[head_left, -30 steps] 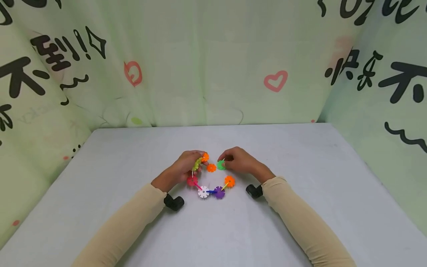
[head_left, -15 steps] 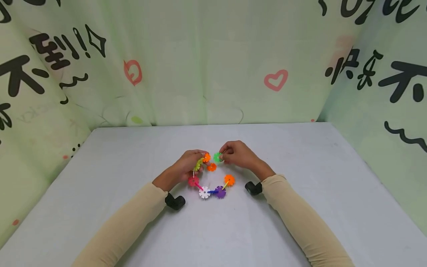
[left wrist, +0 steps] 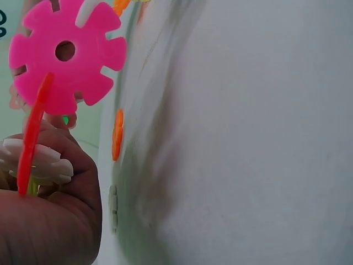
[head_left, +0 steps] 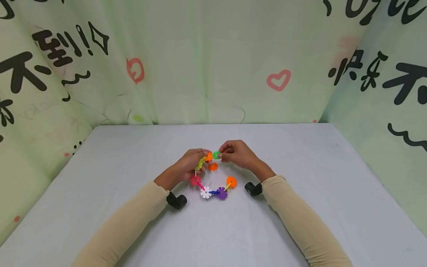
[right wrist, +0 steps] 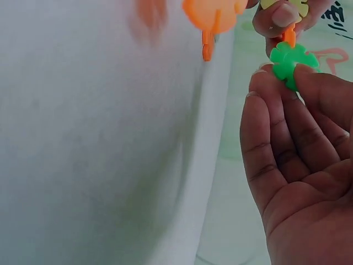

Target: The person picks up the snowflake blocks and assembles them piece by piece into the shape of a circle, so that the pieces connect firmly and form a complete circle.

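My left hand (head_left: pixel 190 164) grips a chain of slotted plastic snowflake discs at its upper end, near a yellow-green disc (head_left: pixel 201 163) and an orange disc (head_left: pixel 209 156). From there the chain curves down through a pink disc (head_left: pixel 195 180), a white disc (head_left: pixel 205 192) and a purple disc (head_left: pixel 222 193) to another orange disc (head_left: pixel 231 181). Between thumb and fingers my right hand (head_left: pixel 238 152) pinches a green snowflake disc (right wrist: pixel 292 62). Its edge meets the held orange disc; how deep the slots engage is unclear. Pink disc (left wrist: pixel 66 52) looms large in the left wrist view.
A separate-looking orange disc (head_left: pixel 213 167) is just below the hands. Near the table surface, the left wrist view has an orange piece (left wrist: pixel 118 135) and a pale piece (left wrist: pixel 113 208). A white-covered table (head_left: pixel 213 230) stands before printed curtains (head_left: pixel 207 63).
The green disc has been raised and brought left by my right hand, from apart to touching the orange disc. My left hand and its chain have shifted slightly right.
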Demonstrator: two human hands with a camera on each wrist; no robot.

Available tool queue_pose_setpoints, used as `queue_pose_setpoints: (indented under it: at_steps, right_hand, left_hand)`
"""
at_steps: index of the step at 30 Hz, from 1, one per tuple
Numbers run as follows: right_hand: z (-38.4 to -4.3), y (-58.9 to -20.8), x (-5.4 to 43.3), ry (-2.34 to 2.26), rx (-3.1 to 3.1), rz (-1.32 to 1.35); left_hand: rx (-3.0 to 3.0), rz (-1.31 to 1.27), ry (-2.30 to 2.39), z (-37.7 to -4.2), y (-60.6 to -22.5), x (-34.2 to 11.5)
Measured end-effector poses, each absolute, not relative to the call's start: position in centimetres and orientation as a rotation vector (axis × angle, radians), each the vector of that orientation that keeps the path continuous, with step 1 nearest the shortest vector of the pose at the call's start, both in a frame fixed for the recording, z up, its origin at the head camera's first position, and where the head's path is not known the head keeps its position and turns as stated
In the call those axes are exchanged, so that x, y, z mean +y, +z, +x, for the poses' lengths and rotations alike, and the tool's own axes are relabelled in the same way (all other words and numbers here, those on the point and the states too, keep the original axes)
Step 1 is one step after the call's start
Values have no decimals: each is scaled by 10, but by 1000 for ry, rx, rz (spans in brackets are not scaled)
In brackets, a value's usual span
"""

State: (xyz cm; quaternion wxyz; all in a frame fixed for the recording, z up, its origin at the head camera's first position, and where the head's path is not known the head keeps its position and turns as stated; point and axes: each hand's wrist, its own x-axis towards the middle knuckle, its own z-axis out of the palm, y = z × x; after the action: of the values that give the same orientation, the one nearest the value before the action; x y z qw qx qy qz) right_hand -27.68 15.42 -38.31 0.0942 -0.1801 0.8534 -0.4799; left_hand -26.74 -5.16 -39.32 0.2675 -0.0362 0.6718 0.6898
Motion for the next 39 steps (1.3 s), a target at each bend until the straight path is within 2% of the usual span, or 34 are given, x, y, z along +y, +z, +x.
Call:
queue_pose_setpoints:
  at_steps: [15,39]
  right_hand:
    - [-275,-381,150,-1341,2587,-627]
    - [-277,-384,151,-1073,2611,-626]
  left_hand:
    - [1846,-48,1845,-267,-387,-52]
    - [1785,-160,1907,-267,-384,-59]
